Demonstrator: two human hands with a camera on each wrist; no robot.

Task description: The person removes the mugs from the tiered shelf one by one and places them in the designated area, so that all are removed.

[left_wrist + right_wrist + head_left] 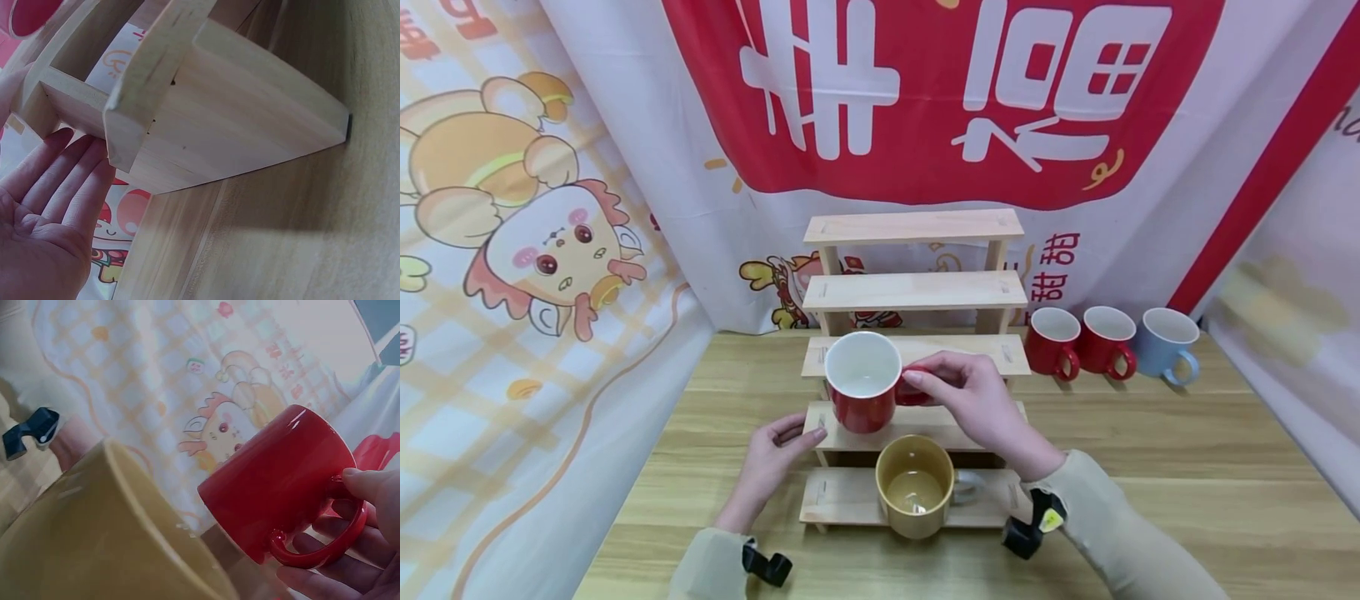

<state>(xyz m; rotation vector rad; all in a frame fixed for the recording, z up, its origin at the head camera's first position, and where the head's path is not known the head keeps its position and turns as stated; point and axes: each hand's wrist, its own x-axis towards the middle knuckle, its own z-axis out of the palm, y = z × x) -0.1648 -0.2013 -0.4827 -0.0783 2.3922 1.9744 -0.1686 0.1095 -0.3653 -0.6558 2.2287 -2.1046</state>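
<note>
A red mug (865, 408) with a white inside is held by its handle in my right hand (981, 404), above the middle steps of a wooden tiered rack (917, 292). In the right wrist view, thumb and fingers grip the handle of the red mug (281, 481). A yellow-brown mug (916, 492) with a pale handle stands on the lowest step. My left hand (778, 458) holds the left end of a lower step. In the left wrist view, the left hand (56, 206) has its fingers along the underside of the rack (206, 119).
Two more red mugs, one left (1052, 342) and one right (1107, 342), stand to the right of the rack beside a light blue mug (1167, 346). Everything rests on a wood-grain table (1187, 492). Printed cloth (647, 167) hangs behind and at the sides.
</note>
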